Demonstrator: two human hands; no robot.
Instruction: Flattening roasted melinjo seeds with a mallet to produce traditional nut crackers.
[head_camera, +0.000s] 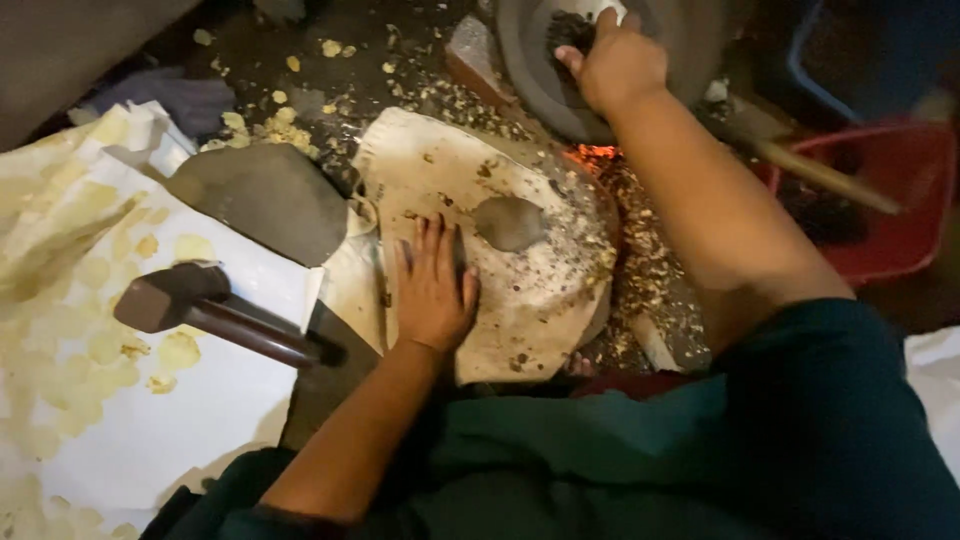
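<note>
left hand (434, 290) flat, fingers spread, palm pressing pale cloth-covered round stone slab (540, 290), just beside dark hollow (508, 222) at slab centre. right hand (615, 62) reaching forward into dark round metal pan (530, 70), fingers curled around dark clump (570, 30). dark-headed hammer (215, 310) lying on white sheet (230, 400) at left, apart from both hands. red plastic basket (890, 190) at right.

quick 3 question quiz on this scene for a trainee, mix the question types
1. True or false: the left hand lies flat on the cloth-covered stone.
2. Where does the right hand reach? A) red basket B) round dark pan C) white sheet
3. Fill in: the hammer rests on the ____ sheet.

Key: 1 true; 2 B, the round dark pan; 3 white, the white sheet.
</note>
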